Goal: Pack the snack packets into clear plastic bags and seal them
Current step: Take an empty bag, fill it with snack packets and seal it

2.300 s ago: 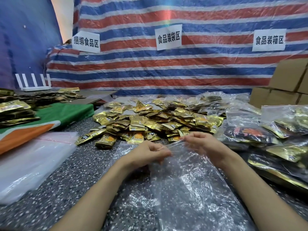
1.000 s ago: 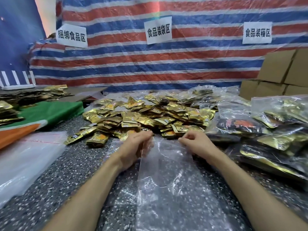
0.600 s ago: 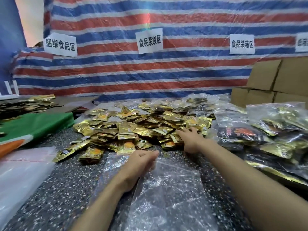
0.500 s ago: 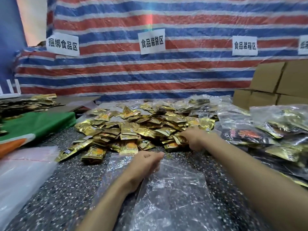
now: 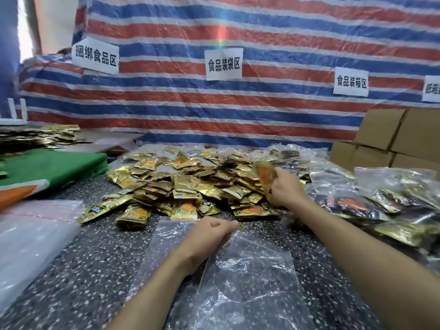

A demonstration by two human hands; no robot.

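My left grip [image 5: 209, 236] pinches the crinkled clear plastic bag [image 5: 250, 282] by its mouth, my right grip [image 5: 284, 189] curled round one gold foil snack packet [image 5: 264, 176] — bag empty, unsealed, heap of packets [image 5: 188, 184] waiting.

Packing workshop: zone signs [image 5: 223, 64], cartons [image 5: 385, 129]

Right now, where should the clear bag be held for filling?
Its top lip at the far edge, from the left. The bag lies flat, mouth toward the packet pile; the left hand pinches there while the right hand holds a packet.
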